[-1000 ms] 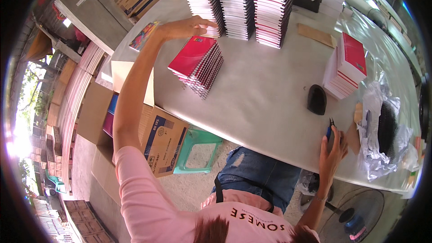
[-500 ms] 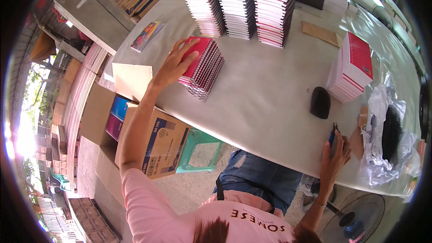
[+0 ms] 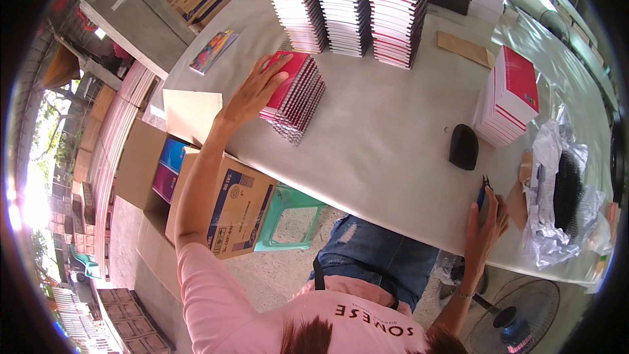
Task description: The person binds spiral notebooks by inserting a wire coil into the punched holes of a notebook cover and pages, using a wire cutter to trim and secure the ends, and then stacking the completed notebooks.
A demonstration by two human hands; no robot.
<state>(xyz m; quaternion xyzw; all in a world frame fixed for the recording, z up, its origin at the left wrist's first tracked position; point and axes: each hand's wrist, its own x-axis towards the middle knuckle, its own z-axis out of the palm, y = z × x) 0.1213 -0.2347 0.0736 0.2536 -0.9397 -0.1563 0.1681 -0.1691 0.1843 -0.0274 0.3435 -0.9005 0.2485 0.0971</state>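
Two bare hands are at work on one table [image 3: 380, 137]. One red stack [image 3: 295, 97] of wire-bound notebooks stands near the table's left edge, under the left hand [image 3: 254, 95]. That hand lies across the top cover with its fingers spread, their tips toward the far right, and closes round nothing. How many notebooks make up the stack is too fine to count. Its long axis slants from far right to near left, and the wire coils run down its right side, facing right.

One pair of pliers [image 3: 481, 198], blue-handled, is by the right hand [image 3: 488, 223] near the table's near edge. The tool lies between thumb and bent fingers; whether they grip it does not show clearly. Its long axis runs away from the person, dark tips toward the far side.

Three tall stacks [image 3: 337, 13] of bound books rise beyond the red stack, side by side, their dark bindings to the right. One pile [image 3: 514, 88] with a red top cover stands at the right, and one black object [image 3: 464, 147] sits just beside it. One brown card [image 3: 465, 48] lies farther back. One crumpled wrapping [image 3: 547, 223] is to the right of the right hand. One colourful booklet [image 3: 213, 52] lies at the far left. One carton [image 3: 241, 206], holding blue and purple covers [image 3: 171, 157], stands off the table's left side, near one green stool [image 3: 288, 195].
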